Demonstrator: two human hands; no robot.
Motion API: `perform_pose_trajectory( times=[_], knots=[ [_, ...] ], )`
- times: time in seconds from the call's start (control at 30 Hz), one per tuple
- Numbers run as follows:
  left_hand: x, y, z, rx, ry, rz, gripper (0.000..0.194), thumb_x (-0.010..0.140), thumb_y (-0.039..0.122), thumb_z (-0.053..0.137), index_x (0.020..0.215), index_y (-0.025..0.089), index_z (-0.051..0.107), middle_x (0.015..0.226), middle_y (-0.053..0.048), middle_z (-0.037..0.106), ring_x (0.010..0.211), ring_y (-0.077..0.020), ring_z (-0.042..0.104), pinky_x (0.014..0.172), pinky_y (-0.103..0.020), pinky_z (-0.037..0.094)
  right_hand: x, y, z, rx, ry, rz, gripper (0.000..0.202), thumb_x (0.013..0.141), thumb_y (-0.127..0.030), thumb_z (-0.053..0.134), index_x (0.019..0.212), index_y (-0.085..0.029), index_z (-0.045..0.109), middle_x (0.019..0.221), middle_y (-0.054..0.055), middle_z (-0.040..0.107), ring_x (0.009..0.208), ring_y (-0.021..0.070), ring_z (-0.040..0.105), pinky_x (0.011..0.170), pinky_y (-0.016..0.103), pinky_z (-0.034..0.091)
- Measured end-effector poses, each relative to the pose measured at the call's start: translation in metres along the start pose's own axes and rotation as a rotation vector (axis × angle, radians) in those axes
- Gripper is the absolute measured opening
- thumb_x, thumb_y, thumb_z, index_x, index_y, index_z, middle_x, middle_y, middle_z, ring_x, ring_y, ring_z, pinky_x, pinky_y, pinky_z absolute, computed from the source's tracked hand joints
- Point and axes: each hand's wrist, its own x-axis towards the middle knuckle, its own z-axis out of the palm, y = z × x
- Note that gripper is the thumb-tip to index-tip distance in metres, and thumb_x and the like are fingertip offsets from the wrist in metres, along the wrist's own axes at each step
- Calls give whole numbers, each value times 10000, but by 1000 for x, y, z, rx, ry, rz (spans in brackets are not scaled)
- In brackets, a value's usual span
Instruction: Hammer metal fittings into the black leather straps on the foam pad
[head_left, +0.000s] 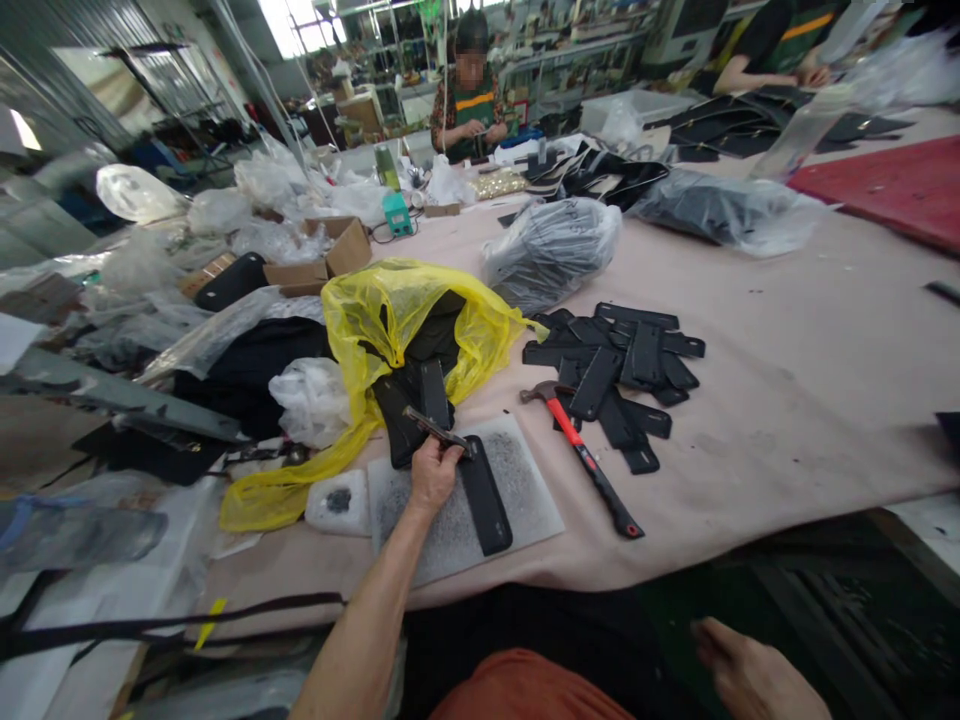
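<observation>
My left hand is closed on a thin dark metal tool, held over the top end of a black strip. That strip lies on a speckled whitish board near the table's front edge. A hammer with a red and black handle rests right of the board, beside a pile of black strips. Behind my left hand, an open yellow bag holds dark pieces. My right hand hangs low at the right, below the table edge; it is blurred, and its fingers are hard to make out.
A clear bag of grey pieces sits behind the pile. A cardboard box and plastic bags crowd the left. A white block adjoins the board. One person works across the table, another at the far right.
</observation>
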Motion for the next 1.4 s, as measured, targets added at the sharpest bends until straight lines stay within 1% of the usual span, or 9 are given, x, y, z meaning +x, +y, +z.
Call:
perform_pose_trajectory(
  times=[0.13, 0.23, 0.37, 0.53, 0.8, 0.93, 1.07, 1.2, 1.4],
  knots=[
    [-2, 7, -1, 5, -4, 21, 184, 831, 284, 575, 934, 166, 670, 865, -50, 719, 799, -189, 672, 757, -287, 517, 21, -93, 6, 160, 91, -295, 281, 834, -233, 454, 992, -228, 687, 949, 65, 733, 875, 215, 687, 770, 339, 557],
    [-3, 8, -2, -17, -8, 27, 208, 845, 311, 569, 953, 168, 674, 891, -54, 720, 825, -192, 674, 774, -289, 517, 45, -168, 7, 138, 63, -542, 345, 872, -207, 480, 1185, -226, 625, 1245, 98, 628, 1120, 249, 581, 955, 438, 465],
    [-4, 4, -2, -34, 27, 27, 224, 844, 331, 575, 960, 165, 671, 887, -53, 721, 824, -192, 674, 779, -288, 518, 76, -222, 20, 14, -38, -645, 507, 840, -311, 598, 1336, -242, 521, 1453, 92, 454, 1334, 327, 368, 1096, 587, 251],
    [-4, 4, -3, -7, 96, 5, 244, 846, 346, 567, 973, 158, 660, 864, -51, 718, 806, -192, 674, 754, -285, 525, 109, -231, 39, -58, -121, -710, 567, 844, -386, 609, 1375, -235, 480, 1468, 86, 439, 1365, 355, 306, 1110, 628, 171],
    [-8, 5, -3, 8, 207, 41, 234, 862, 348, 544, 939, 164, 666, 870, -55, 720, 807, -194, 676, 757, -286, 529, 115, -242, 59, -85, 36, -613, 467, 934, -298, 455, 1398, -243, 466, 1467, 78, 451, 1403, 361, 254, 1119, 629, 100],
    [-8, 6, -5, 53, 194, 25, 210, 858, 332, 544, 929, 169, 655, 831, -44, 714, 771, -194, 668, 723, -278, 516, 118, -246, 56, -81, 39, -583, 472, 930, -301, 461, 1394, -214, 470, 1483, 96, 426, 1403, 367, 252, 1118, 628, 95],
    [-6, 7, -5, 89, 173, 17, 196, 853, 314, 544, 934, 172, 652, 830, -41, 711, 776, -197, 666, 727, -279, 504, 106, -232, 44, -79, -90, -685, 659, 854, -423, 583, 1449, -219, 386, 1537, 100, 333, 1419, 367, 212, 1120, 626, 129],
    [-6, 6, -4, 65, 175, 26, 195, 858, 316, 546, 939, 174, 651, 828, -37, 709, 771, -192, 666, 724, -272, 506, 102, -224, 44, -107, -135, -722, 642, 864, -380, 577, 1456, -241, 369, 1553, 85, 306, 1431, 348, 197, 1122, 628, 134],
    [-8, 4, -3, 94, 93, 123, 201, 863, 304, 544, 955, 178, 672, 918, -61, 722, 866, -203, 671, 808, -306, 517, 159, -249, 50, -87, -54, -696, 573, 905, -368, 539, 1435, -203, 398, 1524, 119, 356, 1420, 326, 254, 1129, 607, 130]
  ],
)
